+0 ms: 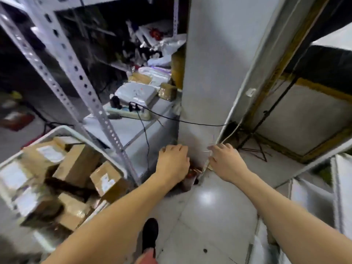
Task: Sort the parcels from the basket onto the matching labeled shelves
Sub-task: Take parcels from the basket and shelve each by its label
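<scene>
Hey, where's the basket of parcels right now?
In the head view the white basket of cardboard parcels sits lower left on the floor, beside the perforated shelf upright.

The rectangular plastic basket [62, 130] is white, and the cardboard parcels [78, 164] in it are plain brown with white paper labels. The slotted metal shelf upright [80, 80] is white, with a regular row of dark holes. On the low shelf, a padded mailer bag [136, 93] is pale grey, beside a brown taped packet [167, 91]. A thin cable [190, 121] is black. The glossy floor tiles [209, 216] are light grey. The shoe [150, 234] is black.
</scene>
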